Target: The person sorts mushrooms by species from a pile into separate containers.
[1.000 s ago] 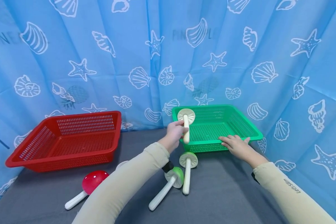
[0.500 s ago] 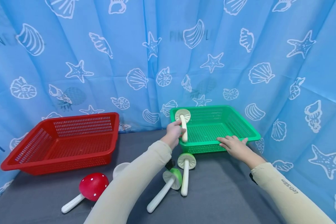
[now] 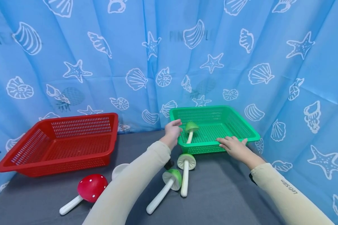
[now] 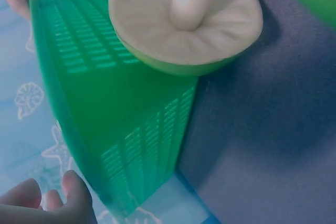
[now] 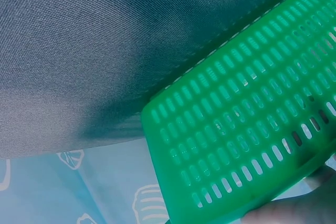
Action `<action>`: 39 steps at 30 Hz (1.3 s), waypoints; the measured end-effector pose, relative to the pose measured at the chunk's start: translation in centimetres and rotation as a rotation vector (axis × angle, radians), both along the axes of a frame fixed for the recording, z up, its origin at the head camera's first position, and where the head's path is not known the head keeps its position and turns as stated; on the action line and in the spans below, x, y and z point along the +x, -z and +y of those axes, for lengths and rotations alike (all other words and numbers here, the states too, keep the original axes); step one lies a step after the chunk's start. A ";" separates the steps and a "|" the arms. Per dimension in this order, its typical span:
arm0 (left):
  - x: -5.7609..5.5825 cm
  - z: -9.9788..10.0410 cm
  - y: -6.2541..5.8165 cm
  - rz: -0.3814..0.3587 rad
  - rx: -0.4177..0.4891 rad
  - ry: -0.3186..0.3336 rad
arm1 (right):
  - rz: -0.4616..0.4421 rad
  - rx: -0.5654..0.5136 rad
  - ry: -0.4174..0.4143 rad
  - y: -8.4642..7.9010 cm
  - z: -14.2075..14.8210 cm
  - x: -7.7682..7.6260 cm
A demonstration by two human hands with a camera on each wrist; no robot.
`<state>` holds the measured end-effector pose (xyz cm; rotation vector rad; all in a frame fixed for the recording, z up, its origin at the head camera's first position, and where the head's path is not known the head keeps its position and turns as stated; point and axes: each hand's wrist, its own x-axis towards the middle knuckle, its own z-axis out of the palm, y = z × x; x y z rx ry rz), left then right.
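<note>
A toy mushroom with a green cap (image 3: 191,127) lies inside the green plastic basket (image 3: 217,143), its white stem toward the front rim. My left hand (image 3: 173,129) is at the basket's left rim with nothing in its grasp, thumb and fingers apart in the left wrist view. My right hand (image 3: 236,147) holds the basket's front rim, fingers over the edge into it; in the right wrist view the thumb (image 5: 278,211) shows at the rim. Two more green-capped mushrooms, one upper (image 3: 186,172) and one lower (image 3: 166,189), lie on the dark cloth below my left wrist.
A red basket (image 3: 70,143) stands at the left. In front of it lies a red-capped, white-dotted toy mushroom (image 3: 90,189). A pale round cap (image 3: 119,170) is partly hidden by my left sleeve. A blue shell-print curtain (image 3: 146,62) hangs behind the table.
My left hand has lowered the mushroom into the green basket and let go of it; the mushroom has tipped so its green top shows. The right hand stays on the rim.
</note>
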<state>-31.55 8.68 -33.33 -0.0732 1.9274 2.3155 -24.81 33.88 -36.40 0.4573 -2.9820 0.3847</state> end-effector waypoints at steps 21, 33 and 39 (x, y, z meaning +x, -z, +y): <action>7.2 -6.5 -0.1 0.014 -0.097 0.179 | -0.015 0.014 0.010 0.0 0.1 0.4; 10.3 -10.2 -0.2 0.025 -0.129 0.216 | -0.020 0.007 0.006 -0.4 0.0 -0.2; 11.8 -11.3 -0.3 0.003 -0.154 0.234 | -0.024 0.016 -0.001 -0.3 0.1 -0.2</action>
